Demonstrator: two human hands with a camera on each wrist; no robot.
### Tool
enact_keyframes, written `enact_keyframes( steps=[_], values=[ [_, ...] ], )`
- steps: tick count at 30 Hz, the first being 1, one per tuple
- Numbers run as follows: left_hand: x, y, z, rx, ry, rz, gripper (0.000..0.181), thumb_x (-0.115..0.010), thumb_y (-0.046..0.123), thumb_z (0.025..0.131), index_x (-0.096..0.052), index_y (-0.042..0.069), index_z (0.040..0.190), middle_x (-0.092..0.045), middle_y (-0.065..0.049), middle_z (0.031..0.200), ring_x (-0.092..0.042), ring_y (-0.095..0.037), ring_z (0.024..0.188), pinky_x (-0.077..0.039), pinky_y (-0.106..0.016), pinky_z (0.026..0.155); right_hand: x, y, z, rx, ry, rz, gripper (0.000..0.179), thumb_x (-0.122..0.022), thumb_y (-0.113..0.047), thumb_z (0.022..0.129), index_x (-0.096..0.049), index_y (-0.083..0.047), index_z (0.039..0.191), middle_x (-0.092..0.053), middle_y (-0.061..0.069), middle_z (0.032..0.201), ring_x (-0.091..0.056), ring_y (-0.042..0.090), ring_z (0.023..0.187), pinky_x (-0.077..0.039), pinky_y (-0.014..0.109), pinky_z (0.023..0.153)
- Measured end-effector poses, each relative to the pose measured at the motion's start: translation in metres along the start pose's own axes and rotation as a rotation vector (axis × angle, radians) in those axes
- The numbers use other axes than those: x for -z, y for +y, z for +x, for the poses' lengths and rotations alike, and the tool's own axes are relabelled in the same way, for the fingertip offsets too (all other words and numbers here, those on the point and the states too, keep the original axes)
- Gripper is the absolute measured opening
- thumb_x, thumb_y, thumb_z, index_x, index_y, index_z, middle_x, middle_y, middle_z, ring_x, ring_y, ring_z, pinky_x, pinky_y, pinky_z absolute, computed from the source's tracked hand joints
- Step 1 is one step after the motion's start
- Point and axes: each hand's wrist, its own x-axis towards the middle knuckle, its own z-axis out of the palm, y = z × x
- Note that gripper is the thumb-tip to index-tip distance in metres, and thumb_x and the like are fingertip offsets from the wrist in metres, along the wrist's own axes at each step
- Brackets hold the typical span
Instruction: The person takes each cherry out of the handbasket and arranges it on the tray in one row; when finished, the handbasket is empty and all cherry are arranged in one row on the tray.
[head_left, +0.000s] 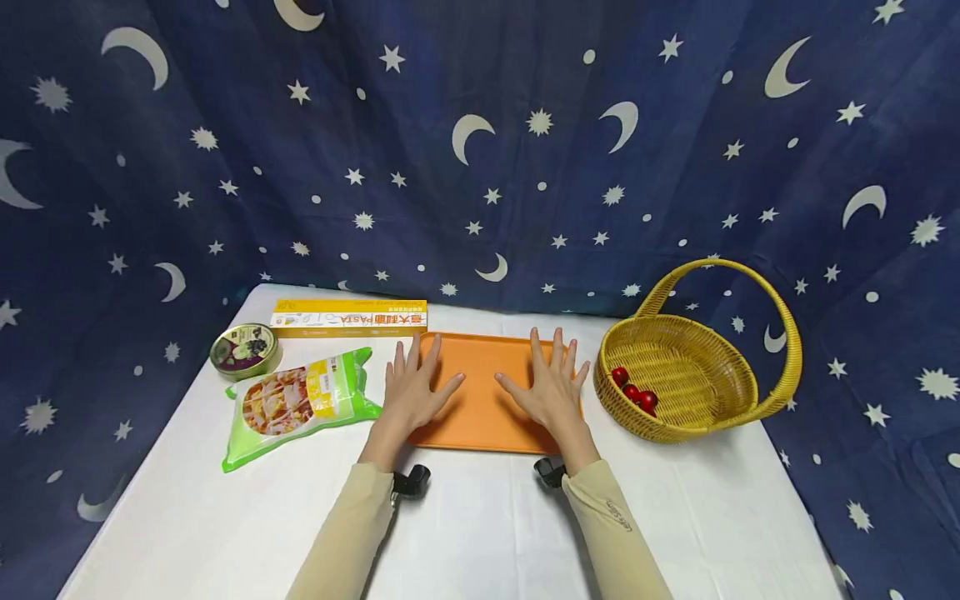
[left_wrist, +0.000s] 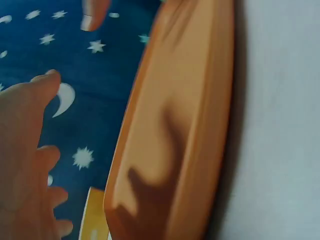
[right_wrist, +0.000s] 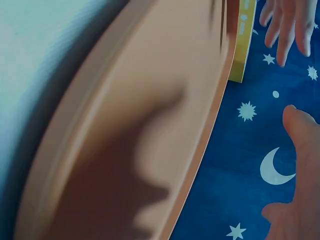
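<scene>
Both hands hover over an orange tray (head_left: 480,392) in the head view, palms down and fingers spread, with nothing held. The left hand (head_left: 412,396) is above the tray's left edge, close to a green bag (head_left: 300,404) with a food picture on it. Over the tray's right side is the right hand (head_left: 551,396), nearest to a yellow wicker basket (head_left: 678,375). In the left wrist view the left hand (left_wrist: 25,165) is raised beside the tray (left_wrist: 165,125) and casts a shadow on it. The right wrist view shows the right hand (right_wrist: 300,170) likewise.
A yellow pasta box (head_left: 348,318) lies at the back left, with a round tin (head_left: 245,350) in front of its left end. Several red cherry-like fruits (head_left: 647,401) sit inside the basket. A blue star-and-moon cloth (head_left: 480,167) hangs behind the white table (head_left: 480,525).
</scene>
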Motion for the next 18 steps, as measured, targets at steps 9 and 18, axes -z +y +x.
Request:
enact_keyframes(
  steps=[9,18],
  values=[
    [-0.008,-0.011,-0.009,0.035,0.036,-0.160,0.079,-0.050,0.056,0.095,-0.026,0.015,0.157,-0.012,-0.021,0.162,-0.005,-0.046,0.147,-0.012,-0.063,0.112,-0.008,0.012,-0.011,-0.016,0.011,-0.016,0.101,-0.050,-0.076,0.083,-0.012,-0.022,0.160,0.000,0.021,0.163,0.011,0.045,0.147,0.004,0.071,0.107],
    [0.001,-0.019,0.001,-0.076,0.208,-0.404,0.067,-0.060,0.031,0.095,-0.036,0.003,0.151,-0.026,-0.026,0.155,-0.020,-0.046,0.142,-0.025,-0.063,0.108,0.037,0.018,-0.005,0.018,0.075,0.090,0.078,-0.059,-0.054,0.091,-0.037,-0.010,0.152,-0.023,0.026,0.157,-0.017,0.049,0.143,-0.013,0.067,0.109]
  ],
)
